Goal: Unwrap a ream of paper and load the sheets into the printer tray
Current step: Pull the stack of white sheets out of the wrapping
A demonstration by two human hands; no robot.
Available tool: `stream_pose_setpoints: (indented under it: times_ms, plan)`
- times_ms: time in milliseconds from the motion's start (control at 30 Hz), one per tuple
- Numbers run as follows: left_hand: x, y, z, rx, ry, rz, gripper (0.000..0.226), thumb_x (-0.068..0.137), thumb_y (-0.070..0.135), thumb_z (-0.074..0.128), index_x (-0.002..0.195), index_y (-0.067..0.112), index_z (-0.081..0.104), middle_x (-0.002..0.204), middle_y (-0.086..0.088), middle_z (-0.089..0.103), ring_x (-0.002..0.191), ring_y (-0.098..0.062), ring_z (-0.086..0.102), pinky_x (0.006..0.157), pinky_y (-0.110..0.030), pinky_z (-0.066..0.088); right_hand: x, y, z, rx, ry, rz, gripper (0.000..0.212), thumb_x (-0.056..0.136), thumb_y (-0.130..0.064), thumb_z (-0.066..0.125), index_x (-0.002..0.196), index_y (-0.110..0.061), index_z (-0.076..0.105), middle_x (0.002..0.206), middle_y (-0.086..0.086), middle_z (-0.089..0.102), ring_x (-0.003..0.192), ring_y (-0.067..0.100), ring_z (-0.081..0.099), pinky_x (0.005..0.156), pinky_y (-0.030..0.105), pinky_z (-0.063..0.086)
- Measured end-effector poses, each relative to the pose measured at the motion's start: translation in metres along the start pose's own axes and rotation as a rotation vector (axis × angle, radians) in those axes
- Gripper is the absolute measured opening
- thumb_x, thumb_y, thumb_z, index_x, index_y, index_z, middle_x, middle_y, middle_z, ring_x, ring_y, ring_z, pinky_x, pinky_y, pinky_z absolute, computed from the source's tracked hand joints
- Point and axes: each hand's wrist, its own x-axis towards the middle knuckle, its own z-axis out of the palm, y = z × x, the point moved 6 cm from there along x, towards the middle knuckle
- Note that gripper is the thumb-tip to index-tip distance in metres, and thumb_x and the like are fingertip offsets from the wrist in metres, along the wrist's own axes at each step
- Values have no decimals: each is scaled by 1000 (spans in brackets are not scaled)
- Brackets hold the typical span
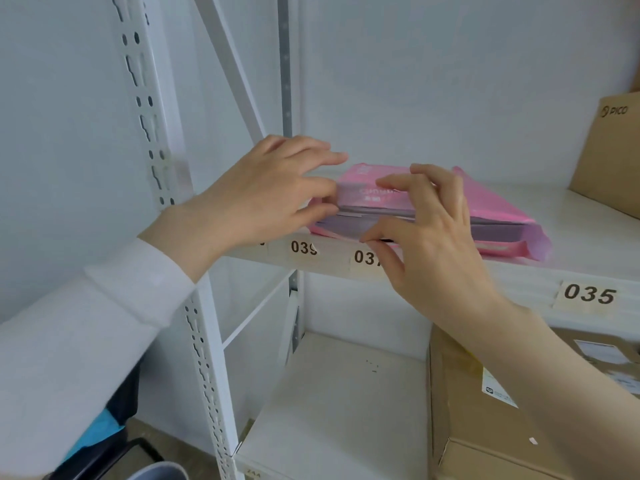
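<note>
Ream of paper (pixel 495 209) in a pink wrapper, sheets showing at the near edge, lies flat on the shelf (pixel 571 230), centre frame. Right hand (pixel 433 244) grip clasps its front edge, thumb beneath. Left hand (pixel 266 195) fingers curl at its left end; cannot tell its grip. Cardboard box (pixel 609 150) upper right.

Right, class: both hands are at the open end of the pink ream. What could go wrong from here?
The pink wrapper is open, with sheets showing at the near end; pulling on the wrapper alone could spill them. The ream lies at the shelf edge, so a tug by the right hand might drop it.
</note>
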Motion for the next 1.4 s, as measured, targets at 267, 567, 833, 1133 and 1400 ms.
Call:
stream_pose_setpoints:
  times_ms: [267,567,833,1133,1400]
  plan:
    - [-12,12,2,-65,154,-153,9,79,17,53,86,18,59,112,-1,64,105,-24,56,80,-30,33,-16,-2,-4,-86,-60,-59,11,75,-18,68,85,-17,73,134,19,49,126,35,26,98,45,25]
    - [-7,22,-5,-131,345,-372,19,71,0,65,80,7,51,66,-3,58,57,-21,46,55,-27,32,-50,39,-54,-348,203,-149,11,86,-14,63,81,-7,71,108,10,55,100,29,37,78,42,39]
    - [-7,25,-4,-81,388,-384,15,70,-5,56,74,7,47,70,-9,54,61,-27,49,44,-31,35,-66,31,-61,-453,200,-260,23,89,-28,58,78,-13,71,73,0,72,84,21,48,70,33,35]
    - [-3,45,11,-40,255,-109,20,74,26,71,93,20,71,127,-11,57,110,-28,48,86,-39,32,-53,43,-76,-556,188,-108,19,83,-6,61,65,-10,62,52,2,59,60,29,57,62,32,30]
    - [0,57,7,-69,291,-180,32,81,44,55,96,19,69,134,-12,52,114,-27,48,89,-37,32,-24,27,-60,-660,143,-18,16,58,3,72,60,-9,60,72,11,60,71,28,44,56,32,30]
